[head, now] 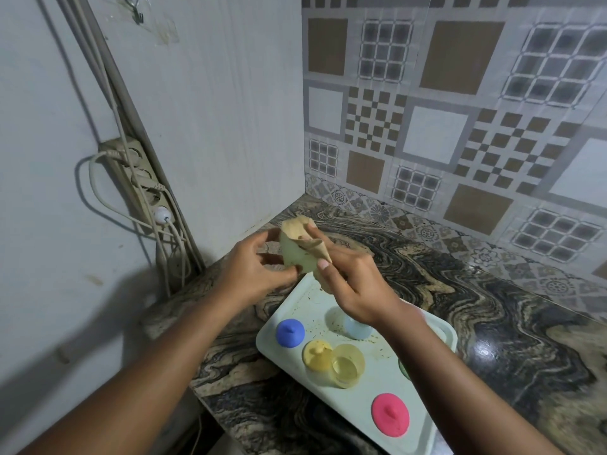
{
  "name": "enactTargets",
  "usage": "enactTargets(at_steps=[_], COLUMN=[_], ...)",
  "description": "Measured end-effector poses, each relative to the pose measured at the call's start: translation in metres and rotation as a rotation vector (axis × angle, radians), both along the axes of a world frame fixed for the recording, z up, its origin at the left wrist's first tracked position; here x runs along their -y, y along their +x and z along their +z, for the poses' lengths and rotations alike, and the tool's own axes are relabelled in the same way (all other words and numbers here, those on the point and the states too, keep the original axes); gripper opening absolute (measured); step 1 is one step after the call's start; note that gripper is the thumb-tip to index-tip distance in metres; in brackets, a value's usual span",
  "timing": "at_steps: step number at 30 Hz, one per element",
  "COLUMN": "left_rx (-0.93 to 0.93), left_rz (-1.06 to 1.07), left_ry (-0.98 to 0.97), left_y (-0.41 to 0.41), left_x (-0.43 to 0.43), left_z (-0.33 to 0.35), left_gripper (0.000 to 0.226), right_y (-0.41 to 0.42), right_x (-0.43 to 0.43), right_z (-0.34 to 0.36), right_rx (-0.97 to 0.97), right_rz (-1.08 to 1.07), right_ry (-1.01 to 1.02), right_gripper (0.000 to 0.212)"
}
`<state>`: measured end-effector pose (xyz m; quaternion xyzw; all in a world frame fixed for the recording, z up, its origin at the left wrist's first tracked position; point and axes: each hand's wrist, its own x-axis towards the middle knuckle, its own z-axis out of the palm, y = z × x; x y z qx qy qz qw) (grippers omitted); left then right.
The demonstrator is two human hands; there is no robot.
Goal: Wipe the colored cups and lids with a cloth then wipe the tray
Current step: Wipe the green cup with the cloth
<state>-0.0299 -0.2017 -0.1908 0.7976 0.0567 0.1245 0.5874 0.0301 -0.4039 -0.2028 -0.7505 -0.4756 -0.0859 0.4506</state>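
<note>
Holding the cloth point(313, 247) in both hands, the person works above the tray's point(305, 300) 11 o'clock corner. The cloth is bunched; its pale side may be a cup wrapped inside, but the view does not settle this.

**Hands.** The left hand point(259, 274) grips the bundle from 9 o'clock, fingers curled round its pale side. The right hand point(354, 287) pinches the tan fold from 4 o'clock, thumb on top.

**Tray contents, dial centred on the tray.**
- Blue lid point(290, 332): 9 o'clock.
- Blue cup point(356, 326): 12 o'clock, partly under the right wrist.
- Yellow lid point(317, 354) and yellow cup point(348, 366): touching, just left of centre; the cup lies on its side.
- Pink lid point(390, 414): 5 o'clock.
- A green piece point(403, 369): 3 o'clock, mostly hidden by the forearm.

Dark specks dot the tray floor. The tray rests on the counter point(492, 323).

**Procedure, as judged.**
1. Wrap a clean fold over the fingertips.
2. Steady the piece with the left hand.
3. Turn it against the cloth, reaching rim and inside.
4. Set each wiped piece off the tray, so specks do not transfer back.
5. Wipe the tray last.
</note>
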Motion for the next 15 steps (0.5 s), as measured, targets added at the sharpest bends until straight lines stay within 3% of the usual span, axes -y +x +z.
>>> enactTargets(at_steps=[3, 6, 10, 15], left_rx=[-0.01, -0.006, 0.004, 0.029], left_rz=[-0.019, -0.023, -0.034, -0.012], left_ry=[-0.142, -0.12, -0.088, -0.056], left_y=[0.001, 0.001, 0.002, -0.001], left_x=[-0.001, -0.002, -0.006, -0.011], left_z=[-0.002, -0.001, -0.001, -0.007], left_gripper=[0.059, 0.067, 0.075, 0.083], right_y=[-0.002, -0.007, -0.009, -0.021], right_x=[0.004, 0.009, 0.017, 0.027], right_z=[0.002, -0.003, -0.028, -0.036], right_rx=[0.016, 0.025, 0.019, -0.072], right_rz=[-0.044, -0.007, -0.019, -0.054], right_ry=[0.021, 0.031, -0.019, 0.032], right_gripper=[0.029, 0.027, 0.044, 0.031])
